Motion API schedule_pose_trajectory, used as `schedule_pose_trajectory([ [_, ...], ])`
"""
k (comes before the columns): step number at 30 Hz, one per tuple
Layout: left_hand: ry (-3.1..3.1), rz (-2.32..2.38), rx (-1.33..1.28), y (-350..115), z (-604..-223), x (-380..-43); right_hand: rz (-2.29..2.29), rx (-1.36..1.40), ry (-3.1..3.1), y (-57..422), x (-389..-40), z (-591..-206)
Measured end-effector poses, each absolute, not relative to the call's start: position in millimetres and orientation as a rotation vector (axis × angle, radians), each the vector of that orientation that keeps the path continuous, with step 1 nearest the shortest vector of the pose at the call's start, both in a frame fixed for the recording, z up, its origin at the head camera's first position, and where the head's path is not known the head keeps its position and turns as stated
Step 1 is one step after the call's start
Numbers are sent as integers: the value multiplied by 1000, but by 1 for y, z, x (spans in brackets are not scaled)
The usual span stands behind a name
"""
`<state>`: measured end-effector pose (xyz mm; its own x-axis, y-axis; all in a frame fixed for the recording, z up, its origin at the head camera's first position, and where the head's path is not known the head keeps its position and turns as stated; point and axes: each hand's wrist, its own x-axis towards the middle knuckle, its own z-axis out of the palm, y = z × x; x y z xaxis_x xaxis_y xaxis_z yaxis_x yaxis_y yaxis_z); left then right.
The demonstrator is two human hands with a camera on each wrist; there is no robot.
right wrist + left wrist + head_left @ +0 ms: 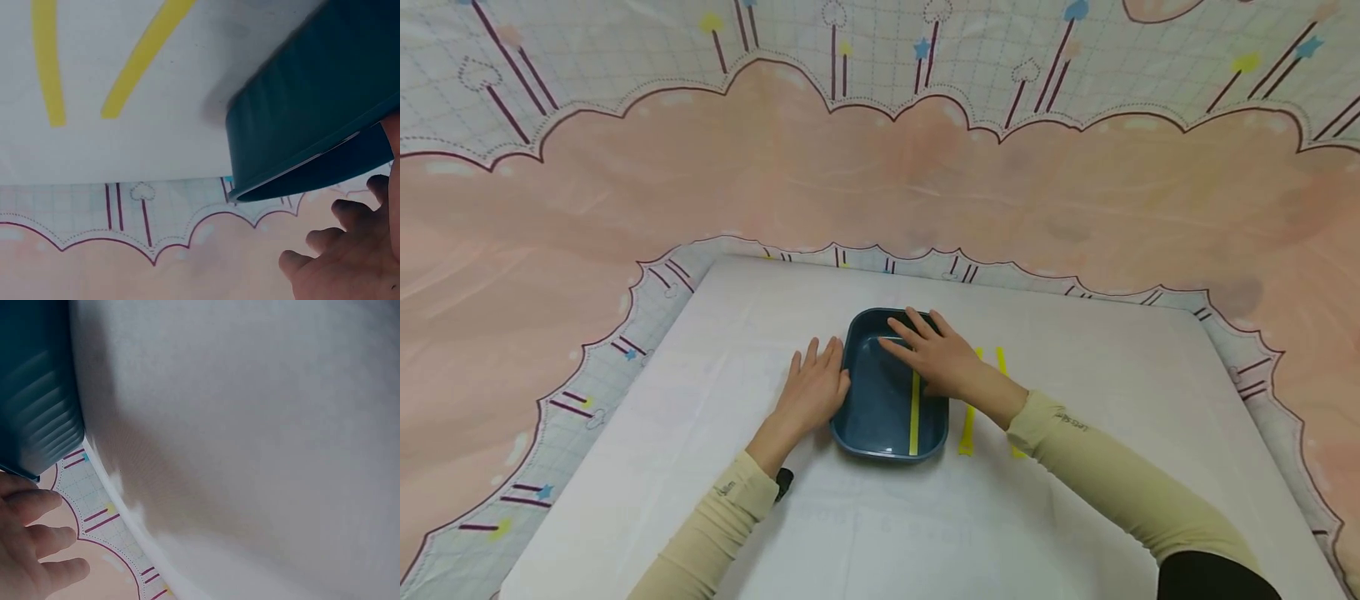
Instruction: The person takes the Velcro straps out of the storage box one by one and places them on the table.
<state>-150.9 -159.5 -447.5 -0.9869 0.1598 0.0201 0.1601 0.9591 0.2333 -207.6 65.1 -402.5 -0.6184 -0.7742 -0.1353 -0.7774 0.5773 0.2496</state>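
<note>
A dark blue rectangular tray [872,408] stands on the white table, a yellow strip [914,421] lying lengthwise along the right part of its floor. My left hand [812,387] is at the tray's left side, its fingers straight and close to the rim. Over the upper right of the tray reaches my right hand [942,362], fingers spread, covering the upper end of the strip. In the right wrist view, the right hand [350,259] has extended fingers beside the tray's rim [300,164]. The left wrist view shows the left fingers [37,506] just below the tray's ribbed wall [37,406].
Two more yellow strips, one [967,433] nearer the tray and another [1002,360] farther right, lie on the table, partly hidden by the right arm. A patterned pink and white cloth [880,183] surrounds the white tabletop [625,467].
</note>
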Motion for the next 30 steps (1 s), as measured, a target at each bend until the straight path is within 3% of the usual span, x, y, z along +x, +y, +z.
schedule_pose_trajectory([
  [16, -3102, -369, -269, -160, -447, -150, 652, -1295, 2700, 49, -205, -424],
  [30, -3078, -363, -268, -159, -445, -147, 428, -1211, 2755, 25, -207, -437],
])
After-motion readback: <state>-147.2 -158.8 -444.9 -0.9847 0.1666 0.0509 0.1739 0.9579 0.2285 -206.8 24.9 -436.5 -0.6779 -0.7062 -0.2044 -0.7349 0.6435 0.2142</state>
